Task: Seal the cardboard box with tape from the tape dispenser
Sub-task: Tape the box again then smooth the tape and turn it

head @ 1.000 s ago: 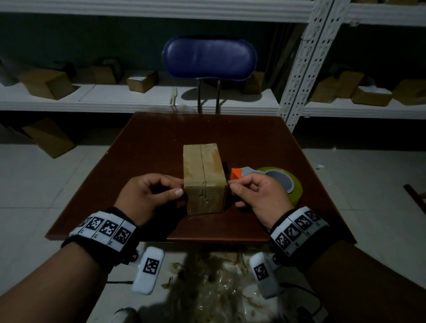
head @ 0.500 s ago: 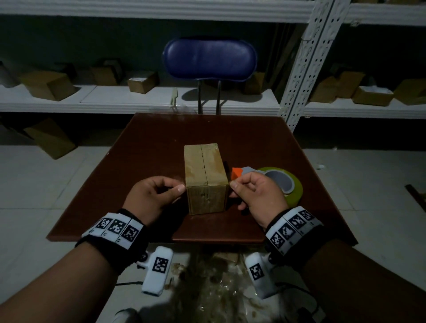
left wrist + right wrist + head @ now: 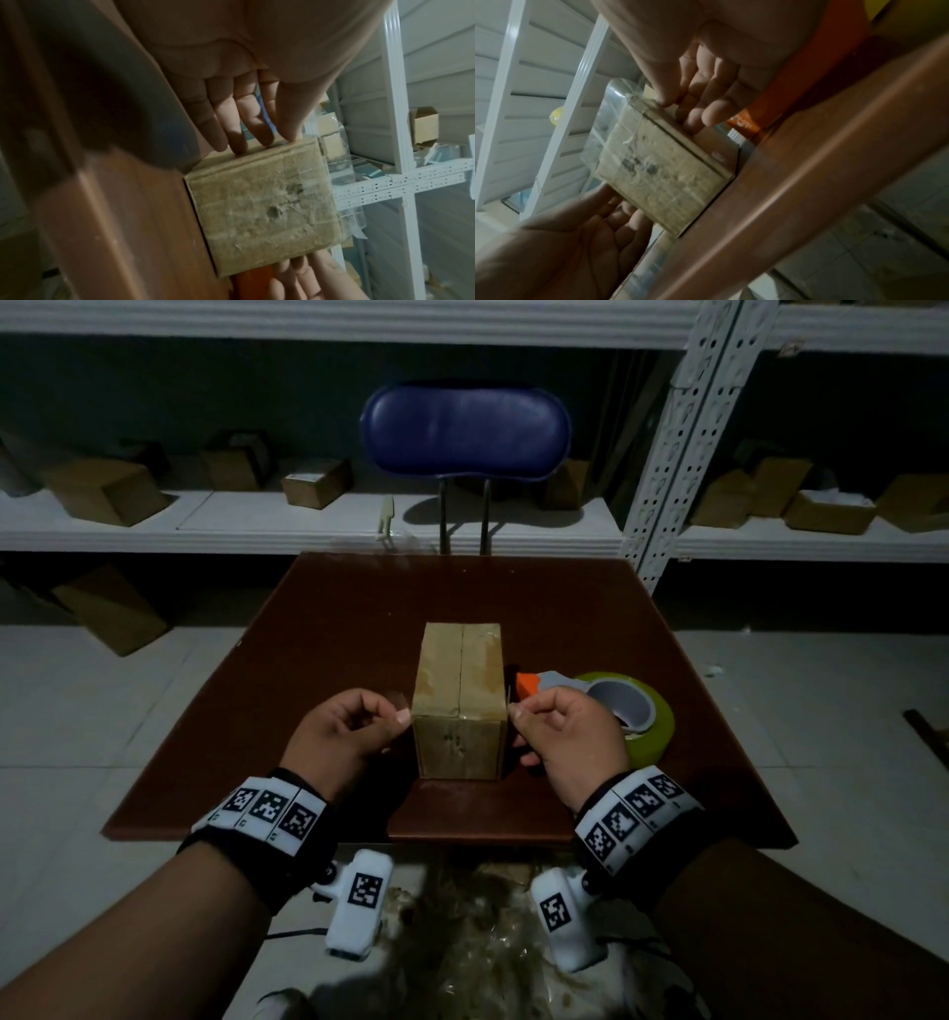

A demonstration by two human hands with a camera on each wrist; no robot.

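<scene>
A small cardboard box [image 3: 459,701] stands on the brown table [image 3: 334,634], its top seam running away from me. My left hand [image 3: 396,719] is at the box's left top edge and my right hand [image 3: 518,713] at its right top edge. Each pinches one end of a clear tape strip [image 3: 603,125], which arches loosely over the box's near end. Fingertips [image 3: 239,149] of my left hand touch the box [image 3: 259,203] on its side. The tape dispenser [image 3: 624,711], orange and grey with a yellow-green roll, lies just right of the box behind my right hand.
A blue chair [image 3: 464,433] stands behind the table. White shelves [image 3: 308,526] hold several cardboard boxes, and a perforated white post [image 3: 667,454] rises at the right. Crumpled tape scraps [image 3: 462,947] lie on the floor below the near table edge.
Both hands have shifted slightly upward, from the box's sides to its top edges. The box and the dispenser have stayed where they were.
</scene>
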